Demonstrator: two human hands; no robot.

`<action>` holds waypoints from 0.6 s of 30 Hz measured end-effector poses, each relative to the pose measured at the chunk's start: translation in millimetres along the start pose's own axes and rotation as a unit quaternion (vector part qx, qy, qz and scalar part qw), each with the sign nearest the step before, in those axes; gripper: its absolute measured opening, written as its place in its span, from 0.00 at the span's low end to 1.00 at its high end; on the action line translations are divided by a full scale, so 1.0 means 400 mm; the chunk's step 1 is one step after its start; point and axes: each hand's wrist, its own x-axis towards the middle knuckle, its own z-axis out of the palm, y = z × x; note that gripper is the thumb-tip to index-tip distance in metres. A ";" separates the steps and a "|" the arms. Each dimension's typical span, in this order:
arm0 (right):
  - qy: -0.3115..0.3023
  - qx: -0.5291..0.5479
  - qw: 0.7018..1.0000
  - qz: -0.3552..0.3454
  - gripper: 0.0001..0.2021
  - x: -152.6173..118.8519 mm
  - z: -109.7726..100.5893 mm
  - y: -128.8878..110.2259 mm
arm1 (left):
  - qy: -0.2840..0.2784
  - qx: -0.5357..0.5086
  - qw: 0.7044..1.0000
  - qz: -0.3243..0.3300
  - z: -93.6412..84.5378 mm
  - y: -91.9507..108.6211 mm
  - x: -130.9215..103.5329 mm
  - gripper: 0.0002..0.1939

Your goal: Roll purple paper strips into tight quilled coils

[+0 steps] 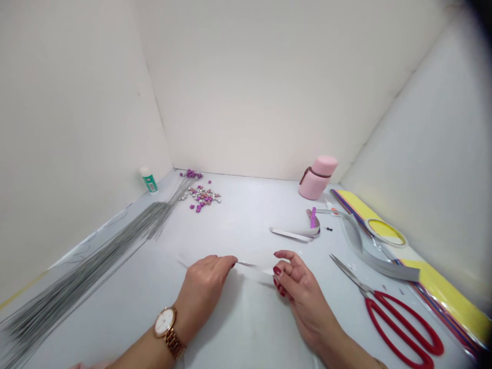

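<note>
Head view. Above the pale tabletop [246, 215], the person's left hand [209, 277] is pinching a thin, pale strip [255, 267] at its fingertips, the grip closed. The strip is spanning the gap between the two hands, where motion is blurring it; from where I am standing, its material is escaping me. The right hand [294, 282] appears to be grasping the strip's other end between thumb and curled fingers, while its index finger is standing free. The step in hand, as I am judging it, is handling this strip by both ends — aligning or shaping it — and the next move is calling for a steady pinch on each side.

Scissors [369, 292] are lying beside the right forearm, blades parted slightly. Beyond the hands, a curled white band [292, 235] is resting near a pink flask [317, 179]. Toward the left, a bundle of grey wires [115, 256] is stretching toward scattered beads [205, 196], and a glue stick [149, 180] is standing near the wall. At right, a ring of tape [404, 241] is lying over yellow sheets [442, 287].
</note>
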 end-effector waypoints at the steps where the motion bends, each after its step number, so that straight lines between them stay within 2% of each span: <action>1: 0.027 0.007 1.000 -0.008 0.11 0.004 -0.005 -0.001 | 0.006 -0.004 1.000 -0.014 0.001 -0.002 0.000 0.10; 4: 0.088 0.020 0.996 -0.021 0.11 0.014 -0.019 -0.001 | 0.010 -0.019 0.998 -0.058 0.004 -0.004 0.000 0.10; 9: 0.115 0.002 0.993 -0.010 0.13 0.027 -0.025 0.007 | 0.006 -0.030 0.998 -0.050 0.006 0.007 -0.003 0.09; 12: 0.135 -0.010 0.991 -0.003 0.11 0.035 -0.030 0.007 | 0.010 -0.029 0.998 -0.052 0.008 0.006 -0.006 0.09; 15: 0.146 -0.039 0.988 -0.030 0.13 0.040 -0.041 0.001 | 0.017 -0.024 0.999 -0.043 0.008 0.002 -0.006 0.09; 18: 0.147 -0.150 0.973 -0.095 0.15 0.031 -0.046 -0.005 | 0.027 -0.010 0.999 -0.023 0.003 0.005 -0.005 0.09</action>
